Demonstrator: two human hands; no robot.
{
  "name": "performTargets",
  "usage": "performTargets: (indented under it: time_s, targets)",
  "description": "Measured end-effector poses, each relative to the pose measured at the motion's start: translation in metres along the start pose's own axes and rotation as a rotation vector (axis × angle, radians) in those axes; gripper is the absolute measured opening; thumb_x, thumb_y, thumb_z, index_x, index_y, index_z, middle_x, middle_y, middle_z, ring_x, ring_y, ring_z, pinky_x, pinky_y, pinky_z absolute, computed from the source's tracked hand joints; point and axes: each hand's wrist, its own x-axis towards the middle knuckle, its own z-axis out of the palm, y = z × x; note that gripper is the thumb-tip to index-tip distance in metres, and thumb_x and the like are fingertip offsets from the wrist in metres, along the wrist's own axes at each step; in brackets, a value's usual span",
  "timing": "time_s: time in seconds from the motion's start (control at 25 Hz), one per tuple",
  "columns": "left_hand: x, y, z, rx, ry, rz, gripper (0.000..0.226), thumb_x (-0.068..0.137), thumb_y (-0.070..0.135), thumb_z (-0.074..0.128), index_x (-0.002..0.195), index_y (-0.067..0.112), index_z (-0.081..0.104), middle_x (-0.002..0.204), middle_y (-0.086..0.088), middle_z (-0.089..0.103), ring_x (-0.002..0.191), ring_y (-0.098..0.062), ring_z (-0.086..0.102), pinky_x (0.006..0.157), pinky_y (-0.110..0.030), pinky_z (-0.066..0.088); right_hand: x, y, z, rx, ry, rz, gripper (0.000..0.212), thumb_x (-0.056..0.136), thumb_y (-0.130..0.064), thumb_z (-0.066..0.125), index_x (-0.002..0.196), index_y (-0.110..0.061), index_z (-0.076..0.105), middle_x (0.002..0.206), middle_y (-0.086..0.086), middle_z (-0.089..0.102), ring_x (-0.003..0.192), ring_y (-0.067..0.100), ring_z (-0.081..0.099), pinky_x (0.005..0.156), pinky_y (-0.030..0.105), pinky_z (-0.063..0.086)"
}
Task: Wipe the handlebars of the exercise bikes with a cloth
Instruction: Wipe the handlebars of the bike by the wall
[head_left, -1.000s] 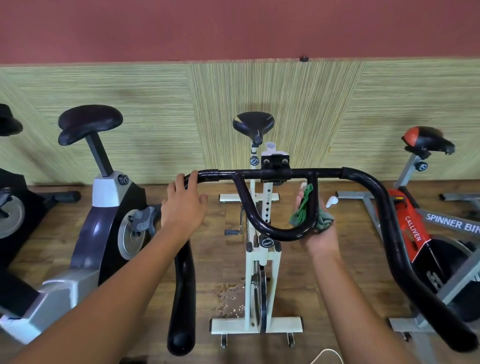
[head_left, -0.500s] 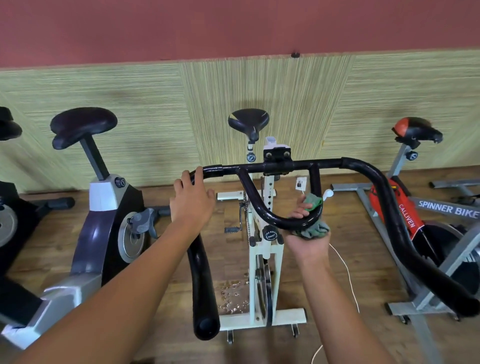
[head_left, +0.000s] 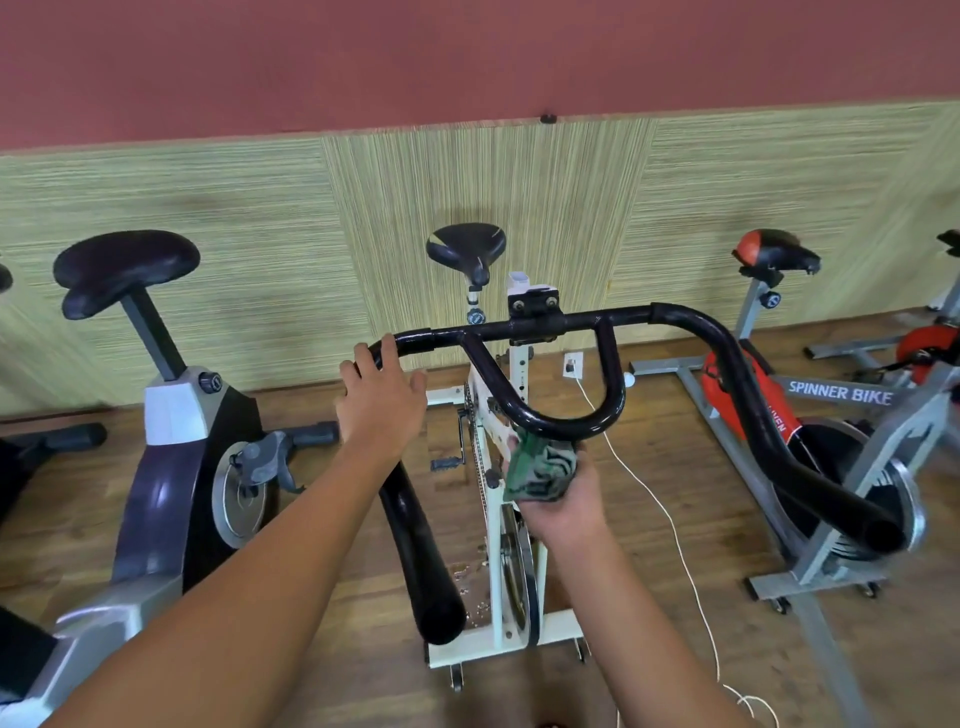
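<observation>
The black handlebars (head_left: 691, 332) of a white exercise bike (head_left: 511, 519) spread across the middle of the view, with a U-shaped inner loop (head_left: 566, 423) hanging from the crossbar. My right hand (head_left: 563, 493) grips a bunched green cloth (head_left: 540, 467) just under the bottom of that loop, touching its underside. At the left bend of the bar rests my left hand (head_left: 382, 400), its fingers curled over the top. The left grip (head_left: 421, 561) runs down toward me below that hand.
A grey and black bike (head_left: 176, 467) stands to the left. A red and grey spinner bike (head_left: 831, 410) stands to the right, close to the right grip. A white cable (head_left: 670, 525) trails over the wooden floor from a wall socket (head_left: 572, 364). The striped wall panel lies behind.
My right hand with the cloth has slid down from the right side of the loop to its bottom. The view has shifted a little; my left hand stays on the bend.
</observation>
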Motion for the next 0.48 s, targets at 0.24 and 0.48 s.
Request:
performTargets:
  time_s: [0.24, 0.48]
  targets:
    - [-0.002, -0.004, 0.002, -0.025, -0.012, 0.001, 0.061, 0.103, 0.045, 0.031, 0.157, 0.022, 0.011, 0.163, -0.011, 0.009, 0.147, -0.035, 0.012, 0.107, -0.055, 0.036, -0.049, -0.002, -0.019, -0.346, -0.08, 0.215, 0.047, 0.087, -0.015, 0.067, 0.13, 0.001, 0.057, 0.119, 0.028, 0.066, 0.101, 0.037, 0.066, 0.079, 0.045, 0.06]
    - [-0.004, -0.002, -0.002, -0.055, -0.015, -0.016, 0.061, 0.104, 0.045, 0.031, 0.157, 0.022, 0.012, 0.164, -0.008, 0.007, 0.149, -0.032, 0.01, 0.109, -0.053, 0.034, -0.07, -0.045, 0.051, -0.987, -0.269, -0.191, 0.063, 0.072, 0.005, 0.072, 0.127, -0.024, 0.065, 0.107, 0.012, 0.074, 0.083, 0.026, 0.071, 0.078, 0.039, 0.06]
